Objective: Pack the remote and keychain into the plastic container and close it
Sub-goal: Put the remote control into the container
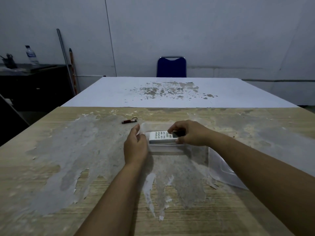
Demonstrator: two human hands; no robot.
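Observation:
A clear plastic container [154, 125] stands on the worn wooden table, a little past its middle. A white remote [160, 137] with rows of buttons lies across it, inside or just over the rim. My right hand [189, 132] grips the remote's right end. My left hand [135, 144] holds the container's left wall. The keychain [129, 121], a small dark red cylinder with a ring, lies on the table just beyond and left of the container. The clear lid [223, 169] lies flat to the right, partly under my right forearm.
The wooden table [68, 159] has peeling grey patches. A white table [170, 92] abuts its far edge, with a blue chair [171, 67] behind it. A dark counter with a water bottle [31, 55] and leaning poles stands at the far left.

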